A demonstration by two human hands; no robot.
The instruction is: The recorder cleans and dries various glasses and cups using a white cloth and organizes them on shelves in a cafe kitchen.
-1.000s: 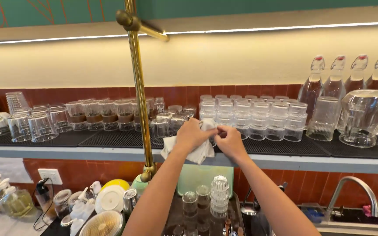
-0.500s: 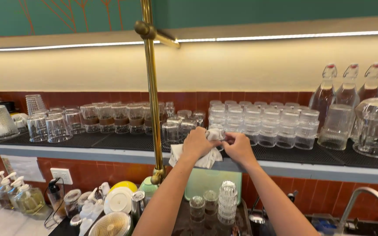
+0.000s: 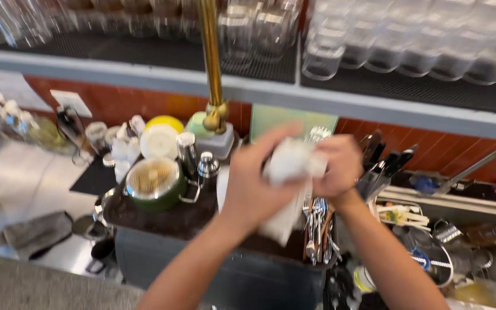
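Both of my hands are together in front of me, blurred by motion. My left hand (image 3: 255,181) grips a white cloth (image 3: 290,162) that is bunched up and hangs down below my fingers. My right hand (image 3: 338,165) closes on the same bundle from the right. Whether a glass is wrapped inside the cloth cannot be seen. The hands hover above a dark dish tub (image 3: 225,270) and a bunch of upright cutlery (image 3: 317,221).
A shelf (image 3: 340,103) of upturned glasses (image 3: 414,54) runs above. A brass pole (image 3: 210,63) rises at centre. Cups, plates and a green bowl (image 3: 153,183) crowd the tub's left. A sink (image 3: 477,252) with a faucet (image 3: 477,166) lies right. A grey rag (image 3: 33,232) lies on the steel counter.
My view has tipped down from the glass shelf to the tub and sink. Both hands have come down from the shelf with the white cloth still in them.
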